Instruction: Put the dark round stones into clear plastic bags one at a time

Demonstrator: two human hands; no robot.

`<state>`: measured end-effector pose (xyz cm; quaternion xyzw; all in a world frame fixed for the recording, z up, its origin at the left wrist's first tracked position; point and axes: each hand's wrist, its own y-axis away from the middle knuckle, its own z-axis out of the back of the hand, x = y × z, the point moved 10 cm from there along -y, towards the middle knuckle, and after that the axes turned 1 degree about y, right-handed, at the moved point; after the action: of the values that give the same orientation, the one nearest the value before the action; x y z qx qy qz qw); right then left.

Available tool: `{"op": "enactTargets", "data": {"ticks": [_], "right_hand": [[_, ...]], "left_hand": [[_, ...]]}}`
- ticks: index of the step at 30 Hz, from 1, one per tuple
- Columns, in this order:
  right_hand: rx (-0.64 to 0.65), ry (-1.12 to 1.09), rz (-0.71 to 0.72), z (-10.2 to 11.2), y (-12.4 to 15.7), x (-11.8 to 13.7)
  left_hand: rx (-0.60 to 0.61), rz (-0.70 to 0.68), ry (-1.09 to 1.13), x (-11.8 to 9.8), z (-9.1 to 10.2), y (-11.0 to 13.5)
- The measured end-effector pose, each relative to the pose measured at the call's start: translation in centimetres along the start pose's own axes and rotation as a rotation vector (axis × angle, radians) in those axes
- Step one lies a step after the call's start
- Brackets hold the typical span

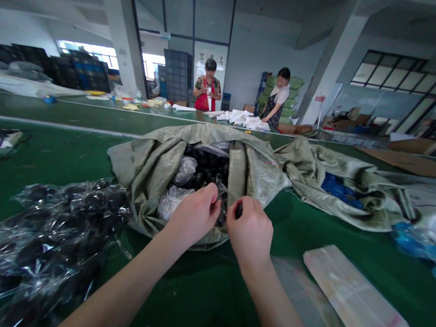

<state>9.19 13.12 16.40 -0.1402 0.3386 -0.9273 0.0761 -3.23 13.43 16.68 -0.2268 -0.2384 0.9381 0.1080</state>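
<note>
In front of the open woven sack (pixel 152 170), my left hand (pixel 197 212) is closed, pinching the edge of a clear plastic bag (pixel 223 190). My right hand (pixel 251 230) is curled closed beside it, with a small dark, rounded piece (pixel 239 210) showing between its fingers. The bag's film stretches between both hands; its lower part is hard to make out. Inside the sack lie many black, rounded pieces (pixel 207 170) and some crumpled clear plastic (pixel 184 172).
To the left lies a heap of black pieces in clear bags (pixel 58 233). A stack of flat clear bags (pixel 360 302) lies at the right. Behind it, a second woven sack (pixel 366 176) holds blue items (pixel 342 190). Two people (pixel 208 89) stand across the green table (pixel 61 152).
</note>
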Motion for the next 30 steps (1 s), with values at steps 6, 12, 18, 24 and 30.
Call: {"op": "enactTargets", "data": {"ticks": [6, 12, 18, 24, 30], "right_hand": [[0.002, 0.023, -0.089, -0.1, -0.3, -1.5], [0.042, 0.018, -0.027, -0.5, -0.5, -0.9], [0.054, -0.139, 0.216, -1.2, -0.4, 0.9], [0.117, -0.200, 0.368, -1.6, 0.1, 2.2], [0.197, -0.216, 0.387, -2.2, 0.2, 2.3]], "left_hand": [[0.070, -0.147, -0.252, -2.2, -0.3, 0.6], [0.101, -0.179, -0.243, -2.2, -0.5, 0.6], [0.050, -0.147, 0.030, -0.8, 0.4, 0.0], [0.039, -0.088, 0.140, 0.3, 0.6, -0.2], [0.022, -0.047, 0.158, 0.6, 0.3, -0.2]]}}
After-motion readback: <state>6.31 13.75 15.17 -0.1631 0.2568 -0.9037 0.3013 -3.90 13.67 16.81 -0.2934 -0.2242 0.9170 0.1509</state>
